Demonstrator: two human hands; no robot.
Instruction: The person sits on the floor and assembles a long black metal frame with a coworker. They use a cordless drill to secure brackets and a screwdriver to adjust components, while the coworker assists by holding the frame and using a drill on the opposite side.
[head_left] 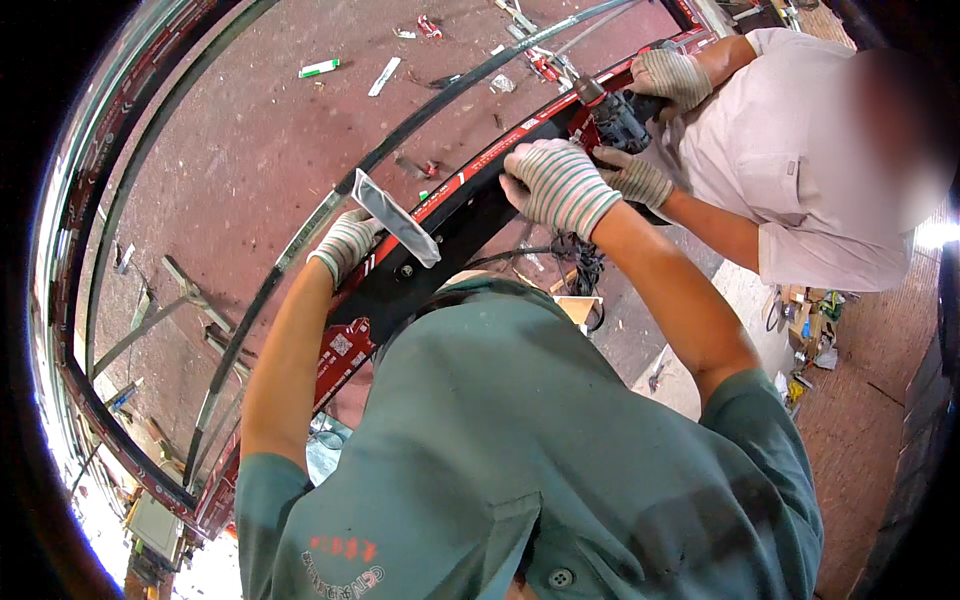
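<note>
My left hand (pixel 346 243), in a striped knit glove, is closed at the far edge of a long black and red beam (pixel 480 222). Its fingertips pass behind a short grey bar (pixel 400 222) lying across the beam, so what they grip is hidden. My right hand (pixel 562 183), gloved alike, curls its fingers over the same beam farther right. Just beyond it, a co-worker holds a dark power drill (pixel 618 122) against the beam. The co-worker's gloved hands (pixel 672 80) are on the drill's rear and underside.
Curved dark rails (pixel 385 140) belong to the large frame spreading left. Metal brackets (pixel 195 290), a green and white tube (pixel 319 68) and scraps lie on the reddish floor. A coiled black cable (pixel 580 262) lies below the beam; clutter (pixel 805 325) sits at the right.
</note>
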